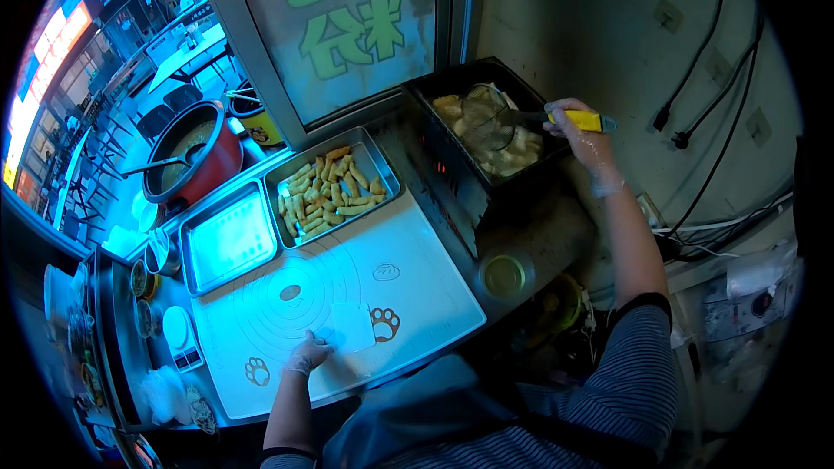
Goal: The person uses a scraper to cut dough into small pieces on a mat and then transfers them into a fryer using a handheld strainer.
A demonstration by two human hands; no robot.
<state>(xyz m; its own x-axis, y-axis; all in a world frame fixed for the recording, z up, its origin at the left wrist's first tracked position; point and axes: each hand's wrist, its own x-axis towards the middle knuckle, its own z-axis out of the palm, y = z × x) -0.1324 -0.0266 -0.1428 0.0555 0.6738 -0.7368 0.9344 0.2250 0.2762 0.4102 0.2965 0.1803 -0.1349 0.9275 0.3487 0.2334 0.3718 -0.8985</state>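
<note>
My right hand (573, 122), in a clear plastic glove, grips the yellow handle (583, 120) of a wire-mesh skimmer. Its mesh basket (488, 117) lies over pale pieces of food (515, 150) in a black rectangular fryer (485, 185). My gloved left hand (309, 353) rests low over a pale printed work mat (423, 273). Beside its fingertips lies a thin white rectangular sheet or scraper (352, 326); whether the fingers hold its edge I cannot tell. Golden fried rolls (326, 189) fill part of a metal tray (389, 172) behind the mat.
Another metal tray (228, 238) stands left of the rolls. A red pot (215, 172) with a ladle (156, 165) sits by the window opening. A digital scale (181, 335) and plastic bags (163, 394) line the left side. Power cords (710, 101) hang on the right wall.
</note>
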